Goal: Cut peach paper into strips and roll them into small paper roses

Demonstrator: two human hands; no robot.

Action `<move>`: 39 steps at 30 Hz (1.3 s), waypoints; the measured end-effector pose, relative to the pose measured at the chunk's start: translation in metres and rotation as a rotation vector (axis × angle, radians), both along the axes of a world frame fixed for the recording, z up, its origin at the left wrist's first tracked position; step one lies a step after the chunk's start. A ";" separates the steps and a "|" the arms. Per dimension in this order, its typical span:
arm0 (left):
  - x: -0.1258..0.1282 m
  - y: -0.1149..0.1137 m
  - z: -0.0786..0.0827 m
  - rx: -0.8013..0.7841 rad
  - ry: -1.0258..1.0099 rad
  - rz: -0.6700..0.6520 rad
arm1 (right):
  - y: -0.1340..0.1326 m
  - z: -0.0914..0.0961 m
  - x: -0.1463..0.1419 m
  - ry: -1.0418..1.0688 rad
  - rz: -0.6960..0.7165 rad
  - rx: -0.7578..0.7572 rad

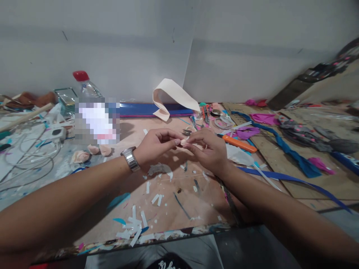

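Observation:
Between my two hands is a small pale peach flower bud (184, 142), held just above the table. My left hand (158, 147), with a metal watch at the wrist, pinches it from the left with thumb and fingertips. From the other side my right hand (209, 151) closes thumb and forefinger on it. Fingers hide part of the bud. To the left lie a larger peach fabric rose (80, 157) and two smaller peach pieces (93, 149). A folded peach strip (176, 91) stands behind my hands.
An orange box cutter (239, 144) lies beside my right hand. White paper scraps (134, 222) litter the near edge. At left are a red-capped bottle (86, 84), a blurred-out object and a white cable (30, 149). Blue ribbon (280, 175) crosses the right side.

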State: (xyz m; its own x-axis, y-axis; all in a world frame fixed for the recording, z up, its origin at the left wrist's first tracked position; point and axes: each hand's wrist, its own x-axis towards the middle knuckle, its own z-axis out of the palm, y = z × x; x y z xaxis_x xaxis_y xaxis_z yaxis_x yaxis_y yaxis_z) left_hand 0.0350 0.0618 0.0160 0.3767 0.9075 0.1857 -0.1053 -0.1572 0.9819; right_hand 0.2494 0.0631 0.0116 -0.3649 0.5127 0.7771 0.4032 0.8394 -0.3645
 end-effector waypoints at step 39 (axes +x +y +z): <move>-0.001 0.001 -0.004 -0.042 -0.020 -0.084 | 0.003 -0.003 0.002 -0.061 -0.001 0.024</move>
State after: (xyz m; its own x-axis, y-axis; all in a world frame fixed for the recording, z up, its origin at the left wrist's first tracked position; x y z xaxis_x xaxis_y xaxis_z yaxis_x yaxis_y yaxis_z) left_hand 0.0342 0.0628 0.0116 0.4484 0.8801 0.1562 -0.1364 -0.1054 0.9850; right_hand 0.2515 0.0657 0.0089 -0.4119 0.4944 0.7654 0.4249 0.8473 -0.3187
